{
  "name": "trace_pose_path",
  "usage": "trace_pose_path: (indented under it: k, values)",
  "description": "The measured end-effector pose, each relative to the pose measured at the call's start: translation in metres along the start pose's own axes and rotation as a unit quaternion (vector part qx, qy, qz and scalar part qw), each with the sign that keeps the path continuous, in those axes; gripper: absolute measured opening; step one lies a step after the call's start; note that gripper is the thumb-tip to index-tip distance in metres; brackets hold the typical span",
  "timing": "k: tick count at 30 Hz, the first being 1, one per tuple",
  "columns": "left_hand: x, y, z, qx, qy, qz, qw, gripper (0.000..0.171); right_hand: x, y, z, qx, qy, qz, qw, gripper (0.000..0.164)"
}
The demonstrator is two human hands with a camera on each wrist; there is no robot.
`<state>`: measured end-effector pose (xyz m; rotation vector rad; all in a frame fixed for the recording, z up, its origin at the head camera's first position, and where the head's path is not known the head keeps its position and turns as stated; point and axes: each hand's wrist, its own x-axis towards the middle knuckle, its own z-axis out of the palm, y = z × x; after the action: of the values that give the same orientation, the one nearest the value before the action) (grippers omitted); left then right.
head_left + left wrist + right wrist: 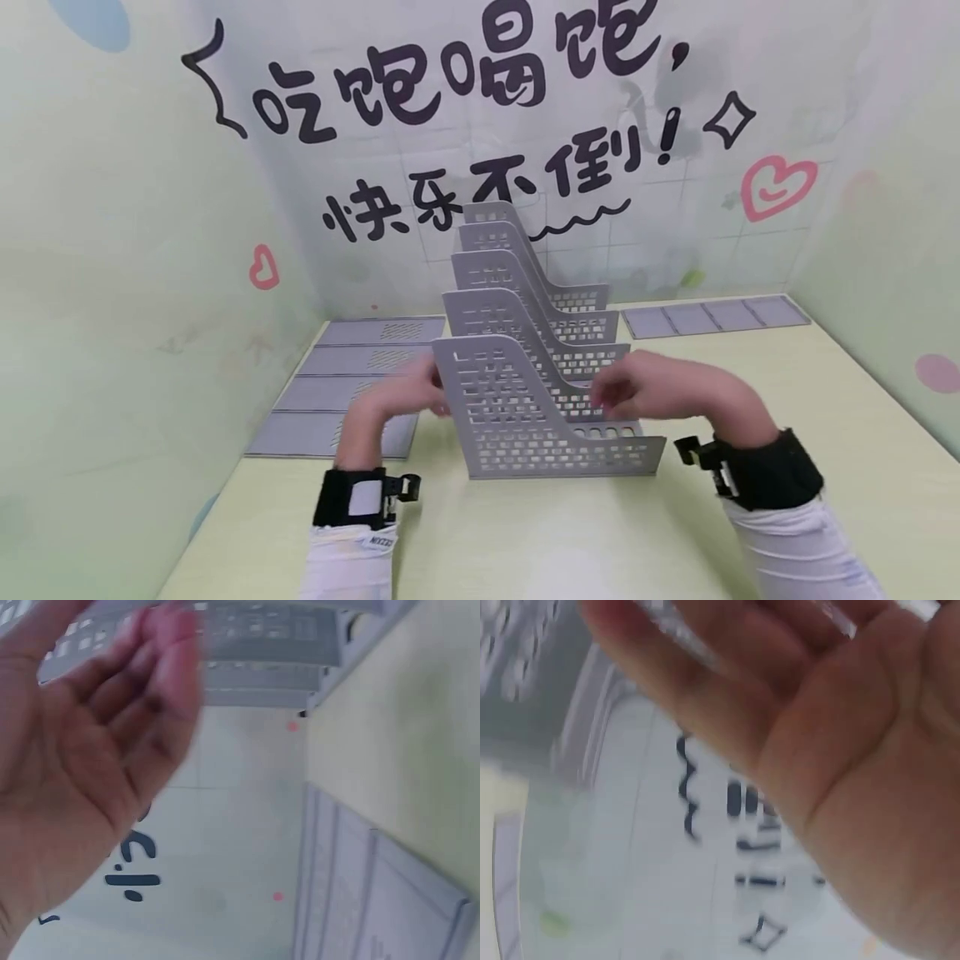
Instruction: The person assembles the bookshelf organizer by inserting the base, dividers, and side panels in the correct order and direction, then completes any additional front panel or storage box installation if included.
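Note:
A grey plastic file holder (555,454) with several perforated upright dividers stands on the table, its tall side to the left and its low side to the right. Beside the tall back edges is my left hand (408,387), its fingers loosely bent with nothing between them; the left wrist view shows the palm and the holder's panels (270,637) behind the fingertips. My right hand (637,385) hovers at the low side, fingers bent down over the near slots. In the right wrist view its fingers overlap the perforated panel (532,712), blurred, and the palm is bare.
Flat grey panels (337,392) lie in a row on the table at the left, some with slotted patches. Another strip of grey panels (716,317) lies at the back right. Walls with printed lettering and hearts enclose the pale table (547,542) on three sides.

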<state>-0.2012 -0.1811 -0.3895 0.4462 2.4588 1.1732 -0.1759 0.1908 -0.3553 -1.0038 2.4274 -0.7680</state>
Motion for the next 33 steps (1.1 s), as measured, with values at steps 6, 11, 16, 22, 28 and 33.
trace_pose_path:
  k: [6, 11, 16, 22, 28, 33]
  values:
    - [-0.010, 0.032, -0.011, -0.033, 0.245, 0.159, 0.9557, 0.049, -0.005, 0.028, -0.012, -0.038, 0.069, 0.119, 0.990, 0.025]
    - [-0.009, 0.052, -0.002, -0.017, 0.337, 0.282, 0.8980, 0.057, 0.004, 0.052, -0.006, -0.055, 0.034, 0.142, 0.988, 0.022]
    - [-0.006, 0.051, 0.003, 0.051, 0.369, 0.338, 0.8644, 0.039, 0.007, 0.063, -0.002, -0.068, 0.034, 0.122, 0.990, 0.007]
    - [-0.010, 0.040, -0.005, -0.041, 0.385, 0.294, 0.8738, 0.037, -0.004, 0.056, -0.012, -0.063, 0.088, 0.061, 0.992, 0.008]
    - [-0.016, 0.031, -0.016, -0.091, 0.389, 0.241, 0.8843, 0.032, -0.024, 0.040, -0.027, -0.078, 0.148, 0.048, 0.985, 0.017]
    - [-0.019, 0.022, -0.020, -0.039, 0.374, 0.237, 0.8957, 0.024, -0.043, 0.037, -0.038, -0.101, 0.253, 0.028, 0.962, 0.008]
